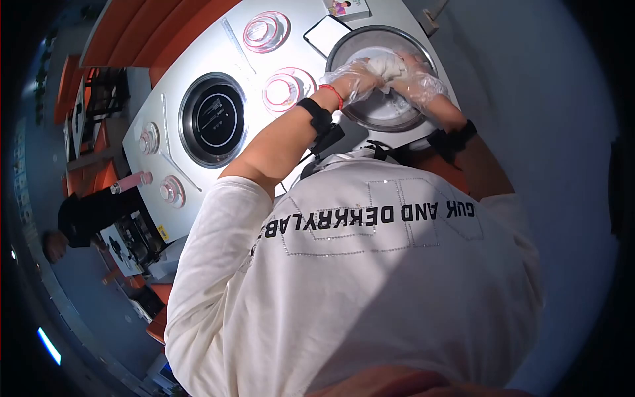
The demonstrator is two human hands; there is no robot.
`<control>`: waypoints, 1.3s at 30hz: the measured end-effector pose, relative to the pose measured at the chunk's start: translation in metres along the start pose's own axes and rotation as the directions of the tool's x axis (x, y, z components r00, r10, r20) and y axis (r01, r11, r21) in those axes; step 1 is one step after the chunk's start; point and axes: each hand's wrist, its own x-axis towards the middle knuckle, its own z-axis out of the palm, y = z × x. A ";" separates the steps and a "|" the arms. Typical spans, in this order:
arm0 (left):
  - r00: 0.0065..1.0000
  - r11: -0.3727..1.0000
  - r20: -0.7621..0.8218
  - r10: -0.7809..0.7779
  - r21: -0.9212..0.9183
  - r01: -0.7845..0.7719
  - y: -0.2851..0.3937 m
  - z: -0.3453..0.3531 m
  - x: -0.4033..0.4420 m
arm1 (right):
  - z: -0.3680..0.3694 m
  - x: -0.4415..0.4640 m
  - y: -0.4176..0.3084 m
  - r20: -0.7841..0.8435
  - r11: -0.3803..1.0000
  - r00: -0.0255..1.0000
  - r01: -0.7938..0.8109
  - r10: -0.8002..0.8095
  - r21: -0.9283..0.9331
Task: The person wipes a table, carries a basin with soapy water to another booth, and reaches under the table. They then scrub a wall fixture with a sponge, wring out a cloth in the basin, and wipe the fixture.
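Note:
Both my hands wear clear plastic gloves and meet over a wide metal basin (pixel 337 53) at the table's right end. My left hand (pixel 357 78) comes from the left, its fingers closed on a soft white lump (pixel 387 68). From the right, my right hand (pixel 417 79) grips the same lump. Whether it is dough or cloth I cannot tell. Its lower part hangs between my hands, and the fingers partly hide it. Inside the basin, below the hands, lies something pale that I cannot make out clearly.
The white table (pixel 192 63) holds a round black cooktop (pixel 215 119), a dark-edged white tablet-like item (pixel 326 34), and several pink-rimmed plates with bowls, including one near setting (pixel 281 91). A pink bottle (pixel 131 182) stands at the left edge. Another person (pixel 92 215) is beyond it.

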 end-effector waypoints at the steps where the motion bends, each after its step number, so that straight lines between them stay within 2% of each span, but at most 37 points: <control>1: 0.997 0.994 0.062 -0.051 -0.098 0.057 -0.001 -0.006 -0.002 | 0.001 -0.003 0.002 -0.063 0.995 0.996 0.053 -0.059 -0.087; 2: 0.987 0.974 0.128 -0.095 -0.191 0.119 0.001 -0.012 -0.007 | -0.010 -0.012 -0.004 -0.020 0.982 0.987 0.157 -0.159 -0.104; 3: 0.981 0.910 0.161 -0.112 -0.381 0.167 0.001 -0.012 -0.010 | -0.016 -0.019 -0.009 -0.029 0.958 0.969 0.237 -0.245 -0.160; 5: 0.965 0.669 0.235 -0.119 -0.699 0.253 -0.002 -0.011 -0.013 | -0.023 -0.029 -0.017 -0.035 0.882 0.913 0.384 -0.408 -0.273; 6: 0.948 0.511 0.317 -0.025 -0.811 0.285 -0.006 -0.012 -0.013 | -0.024 -0.030 -0.019 -0.037 0.840 0.878 0.443 -0.477 -0.312; 8: 0.892 0.325 0.449 0.050 -0.852 0.411 -0.007 -0.013 -0.015 | -0.028 -0.032 -0.021 -0.035 0.742 0.797 0.543 -0.602 -0.392; 10: 0.803 0.121 0.582 0.129 -0.813 0.570 0.004 -0.015 -0.032 | -0.032 -0.028 -0.025 -0.032 0.675 0.745 0.585 -0.666 -0.449; 12: 0.782 0.310 0.574 0.245 -0.810 0.498 0.011 -0.013 -0.040 | -0.034 -0.022 -0.028 -0.023 0.607 0.679 0.641 -0.734 -0.469; 13: 0.710 0.226 0.654 0.261 -0.757 0.614 0.017 -0.013 -0.041 | -0.035 -0.017 -0.029 -0.020 0.576 0.641 0.675 -0.767 -0.462; 16: 0.597 0.334 0.744 0.299 -0.668 0.665 0.016 -0.011 -0.033 | -0.044 -0.008 -0.032 0.026 0.485 0.534 0.786 -0.845 -0.383; 17: 0.659 0.414 0.699 0.280 -0.707 0.574 0.021 -0.012 -0.038 | -0.047 -0.006 -0.032 0.047 0.454 0.498 0.822 -0.866 -0.344; 18: 0.716 0.491 0.644 0.269 -0.731 0.473 0.028 -0.014 -0.044 | -0.049 -0.004 -0.029 0.070 0.462 0.516 0.813 -0.854 -0.355; 19: 0.768 0.566 0.583 0.265 -0.739 0.366 0.033 -0.015 -0.047 | -0.051 -0.005 -0.030 0.119 0.524 0.599 0.766 -0.792 -0.373; 21: 0.772 0.588 0.586 0.246 -0.723 0.362 0.036 -0.012 -0.038 | -0.056 -0.006 -0.033 0.205 0.630 0.746 0.651 -0.633 -0.423; 22: 0.773 0.599 0.589 0.236 -0.715 0.362 0.037 -0.011 -0.033 | -0.059 -0.006 -0.036 0.237 0.658 0.778 0.621 -0.582 -0.426; 24: 0.862 0.871 0.472 0.184 -0.484 0.080 0.043 -0.016 -0.028 | -0.062 -0.003 -0.043 0.301 0.709 0.830 0.558 -0.469 -0.432; 25: 0.898 0.948 0.400 0.183 -0.313 -0.054 0.047 -0.018 -0.025 | -0.062 -0.001 -0.047 0.295 0.755 0.869 0.492 -0.397 -0.434; 26: 0.957 0.995 0.279 0.079 -0.080 -0.059 0.059 -0.018 -0.027 | -0.061 0.000 -0.051 0.290 0.795 0.901 0.423 -0.321 -0.434; 27: 0.969 0.993 0.228 0.099 0.040 -0.111 0.059 -0.014 -0.023 | -0.060 0.001 -0.052 0.286 0.829 0.927 0.351 -0.243 -0.435; 29: 0.979 0.939 0.132 0.157 0.285 -0.189 0.056 -0.005 -0.009 | -0.054 0.002 -0.045 0.254 0.875 0.939 0.316 -0.232 -0.367; 30: 0.980 0.920 0.092 0.178 0.339 -0.198 0.052 -0.001 -0.006 | -0.049 0.003 -0.041 0.239 0.895 0.944 0.298 -0.226 -0.331; 33: 0.967 0.904 -0.114 0.227 0.395 -0.165 0.057 0.004 -0.018 | -0.039 0.003 -0.035 0.200 0.973 0.963 0.205 -0.182 -0.103; 36: 0.972 0.878 -0.095 0.213 0.455 -0.148 0.060 -0.002 -0.023 | -0.036 0.000 -0.041 0.179 0.997 0.983 0.059 -0.048 -0.056; 39: 0.964 0.853 -0.117 0.240 0.499 -0.152 0.058 -0.003 -0.024 | -0.013 0.012 -0.025 0.158 0.999 0.987 0.019 -0.013 -0.035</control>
